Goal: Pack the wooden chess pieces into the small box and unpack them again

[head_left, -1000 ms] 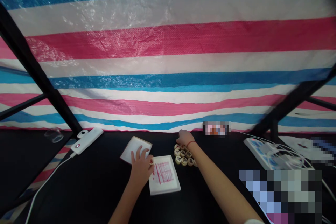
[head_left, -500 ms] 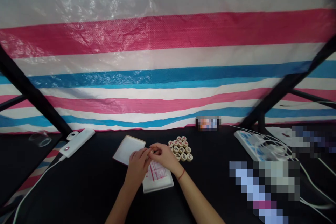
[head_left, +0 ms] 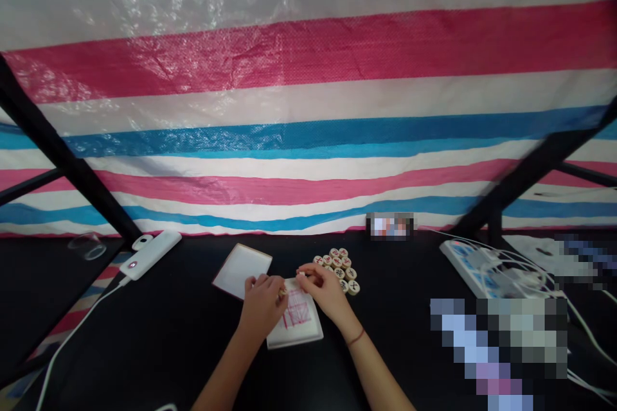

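Note:
My left hand (head_left: 264, 303) is closed over the left side of a white box (head_left: 296, 340) with red-pink lines drawn on its top. A small pale wooden Chinese chess piece (head_left: 282, 293) shows at its fingertips. My right hand (head_left: 326, 292) is pinched above the box's far right corner; a whitish bit shows at the fingertips, too small to name. Beside that hand stand several round Chinese chess pieces (head_left: 346, 262) in rows, red characters at the back and black ones in front. Part of this group is hidden behind the hand.
An open box lid (head_left: 243, 270) lies left of the white box. A white power bank (head_left: 152, 259) with a cable sits further left, near a clear cup (head_left: 87, 246). To the right is a power strip (head_left: 470, 270) with tangled cables. A phone (head_left: 390, 226) stands at the back.
My hands have moved apart: the right went to the right, away from the left. They were touching at the fingertips over the box before. The whole view has shifted slightly.

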`<state>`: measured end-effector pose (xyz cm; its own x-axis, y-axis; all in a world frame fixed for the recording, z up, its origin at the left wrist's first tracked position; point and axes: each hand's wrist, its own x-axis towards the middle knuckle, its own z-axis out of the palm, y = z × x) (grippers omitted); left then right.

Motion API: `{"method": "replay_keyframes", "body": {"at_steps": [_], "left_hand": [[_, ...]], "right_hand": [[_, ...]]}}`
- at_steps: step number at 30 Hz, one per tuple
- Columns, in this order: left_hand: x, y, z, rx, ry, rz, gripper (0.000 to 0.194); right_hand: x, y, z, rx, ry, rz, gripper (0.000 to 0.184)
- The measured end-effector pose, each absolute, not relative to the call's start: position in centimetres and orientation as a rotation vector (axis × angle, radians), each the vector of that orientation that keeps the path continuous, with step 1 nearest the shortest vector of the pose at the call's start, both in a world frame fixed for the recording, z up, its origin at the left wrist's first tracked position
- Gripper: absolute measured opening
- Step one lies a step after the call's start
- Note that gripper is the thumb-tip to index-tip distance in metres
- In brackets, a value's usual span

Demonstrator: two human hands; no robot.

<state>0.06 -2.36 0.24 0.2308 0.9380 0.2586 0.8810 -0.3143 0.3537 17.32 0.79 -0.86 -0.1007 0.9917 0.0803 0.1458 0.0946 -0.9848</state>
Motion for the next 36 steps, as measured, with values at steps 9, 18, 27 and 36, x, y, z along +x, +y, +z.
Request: {"method": "replay_keyframes", "body": {"at_steps": [9,18,27,36], "left_hand": [[-0.3,-1.9,-0.5,2.531,1.734,0.628,0.006],[-1.1,-1.8,-0.6,2.442,1.913,0.641,0.027],[-2.6,-1.8,-0.4,2.394,1.815,0.536,0.040],[-2.5,-1.5,-1.0,2.461,1.806,0.548,0.036]], "right_hand": [[17.2,-0.2,-1.0,-1.253,-1.537,1.085,0.024],[16.0,-1.1,0.3,-1.147,-1.955,0.749,0.030],[14.4,-0.8,-0.5,-1.254,-2.277,0.382,0.017],[14.2,-1.0,-0.8,-1.424,-2.352,0.232,0.007]]}}
